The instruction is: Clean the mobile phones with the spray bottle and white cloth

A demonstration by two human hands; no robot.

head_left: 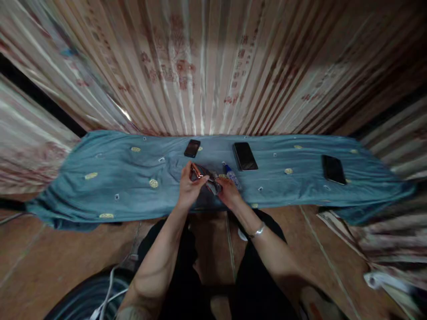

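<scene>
The phone (pixel 202 173) sits between both hands just above the blue cloth (pixel 110 178), near the front edge of the bench and roughly at its middle. It looks like a slim handset with a shiny copper or rose-gold shell that catches the light; a darker piece, perhaps a cloth or a case, lies against its near end, though the view is too small and dim to say which. The left hand (pixel 189 189) has its grip closed around the far, upper part of the phone, fingers wrapped over the edge. The right hand (pixel 228 192), with a silver bracelet (pixel 257 231) at the wrist, is closed on the lower end and the darker piece there.

The step in hand reads as working on the handset's surface or shell while it is held steady. A next move would call for one hand to keep firm hold while the other shifts along the body without letting it slip.

Just beside the right hand lies a small bottle with a blue cap (pixel 231 174). Farther back three dark phones rest flat: one small (pixel 192 148), one larger (pixel 245 156), one well off to the right (pixel 333 169). A striped curtain (pixel 207 66) hangs behind.
</scene>
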